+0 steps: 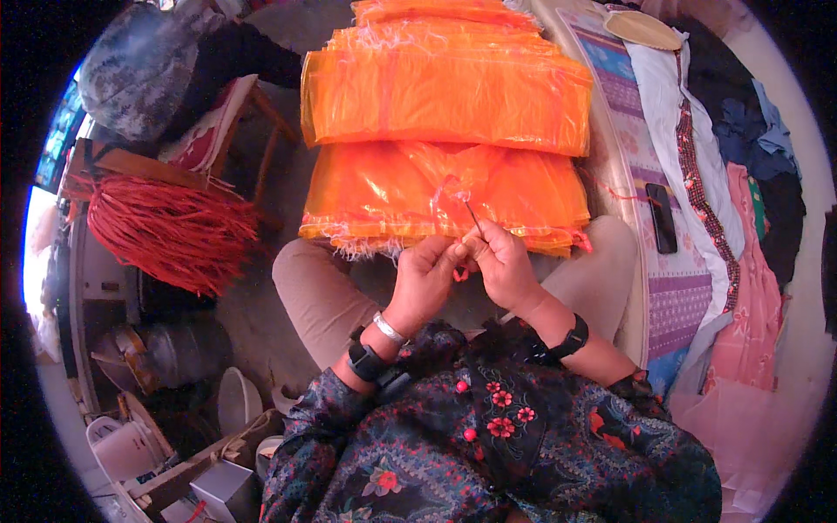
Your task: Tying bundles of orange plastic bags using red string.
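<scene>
My left hand (425, 272) and my right hand (504, 266) meet just in front of a stack of shiny orange mesh sacks (445, 105). A thin dark needle-like tool (474, 219) sticks up from my right hand, its tip over the front pile; its exact kind is too small to make out. Pinched in the fingers of my left hand is a red string (460, 273), which shows as a small loop below the fingertips. Both hands are closed. The front pile (366, 187) has frayed whitish edges and lies just beyond my knees.
A bundle of red strings (170, 231) hangs from a wooden stool (131, 166) at left. On the patterned bed cover at right lie a black phone (662, 218) and clothes (745, 279). Buckets (238, 401) and boxes stand at lower left.
</scene>
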Available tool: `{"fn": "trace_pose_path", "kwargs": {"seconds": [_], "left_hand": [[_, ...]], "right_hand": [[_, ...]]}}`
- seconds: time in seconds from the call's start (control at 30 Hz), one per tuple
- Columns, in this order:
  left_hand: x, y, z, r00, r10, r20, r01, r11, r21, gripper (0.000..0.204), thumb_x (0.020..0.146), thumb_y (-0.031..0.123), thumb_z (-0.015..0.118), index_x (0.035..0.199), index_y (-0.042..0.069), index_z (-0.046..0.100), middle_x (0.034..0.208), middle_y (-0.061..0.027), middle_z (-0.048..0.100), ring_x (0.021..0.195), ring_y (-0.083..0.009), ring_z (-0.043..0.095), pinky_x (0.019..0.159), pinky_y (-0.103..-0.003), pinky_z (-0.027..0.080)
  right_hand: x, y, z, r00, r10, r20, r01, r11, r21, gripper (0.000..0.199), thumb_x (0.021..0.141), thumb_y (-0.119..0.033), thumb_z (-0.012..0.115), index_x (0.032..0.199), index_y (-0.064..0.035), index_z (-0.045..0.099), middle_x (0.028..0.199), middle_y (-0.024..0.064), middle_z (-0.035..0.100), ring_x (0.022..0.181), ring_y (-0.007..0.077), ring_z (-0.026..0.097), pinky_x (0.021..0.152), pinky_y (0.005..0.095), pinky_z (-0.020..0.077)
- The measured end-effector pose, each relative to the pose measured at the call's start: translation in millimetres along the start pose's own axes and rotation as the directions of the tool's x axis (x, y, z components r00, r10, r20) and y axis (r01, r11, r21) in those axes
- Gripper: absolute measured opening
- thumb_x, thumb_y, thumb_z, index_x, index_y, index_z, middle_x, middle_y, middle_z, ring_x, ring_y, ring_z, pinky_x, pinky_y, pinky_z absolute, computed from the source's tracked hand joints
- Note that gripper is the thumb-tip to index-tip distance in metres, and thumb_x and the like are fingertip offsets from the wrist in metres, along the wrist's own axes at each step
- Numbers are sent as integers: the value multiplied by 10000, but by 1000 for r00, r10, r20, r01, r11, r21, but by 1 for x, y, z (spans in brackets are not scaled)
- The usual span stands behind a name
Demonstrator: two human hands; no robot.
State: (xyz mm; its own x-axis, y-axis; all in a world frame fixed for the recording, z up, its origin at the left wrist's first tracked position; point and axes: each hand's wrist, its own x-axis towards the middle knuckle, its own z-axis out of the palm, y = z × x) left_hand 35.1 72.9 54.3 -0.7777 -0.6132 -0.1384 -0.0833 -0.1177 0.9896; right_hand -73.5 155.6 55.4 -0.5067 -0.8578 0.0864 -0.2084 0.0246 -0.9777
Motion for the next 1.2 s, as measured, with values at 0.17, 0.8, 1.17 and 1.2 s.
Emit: {"fn": "trace_pose_path", "kwargs": {"seconds": [0.17,0.8,1.17,1.2], "left_hand": [[0,26,-7,988,-64,140,82,989,-126,255,864,172,511,655,33,558,552,10,521,444,-39,413,389,-201,297],[138,-42,-51,734,-601,315,669,564,-483,249,854,232,374,797,15,482,665,-136,523,506,-272,497,516,-391,439],[138,-48,-51,862,-500,-82,452,832,-322,190,797,183,405,636,105,468,505,-29,449,439,-179,434,391,-334,320],[139,-48,-60,892,-433,-129,398,888,-232,154,767,166,432,647,84,481,494,-40,451,456,-203,462,401,-351,338]], "right_hand": [[3,4,-1,987,131,98,-155,939,305,119,865,-139,495,766,-80,464,610,-33,449,529,37,404,468,192,343],[137,-56,-71,983,-172,-58,23,434,-900,186,729,-209,556,858,-110,645,791,128,627,756,281,611,647,357,480],[146,51,-62,969,240,59,-125,681,-721,179,711,-220,597,723,-42,607,689,109,594,631,225,593,561,338,466],[150,64,-77,932,362,21,-292,783,-550,143,754,-155,591,738,-14,578,636,67,569,577,171,571,502,291,448]]}}
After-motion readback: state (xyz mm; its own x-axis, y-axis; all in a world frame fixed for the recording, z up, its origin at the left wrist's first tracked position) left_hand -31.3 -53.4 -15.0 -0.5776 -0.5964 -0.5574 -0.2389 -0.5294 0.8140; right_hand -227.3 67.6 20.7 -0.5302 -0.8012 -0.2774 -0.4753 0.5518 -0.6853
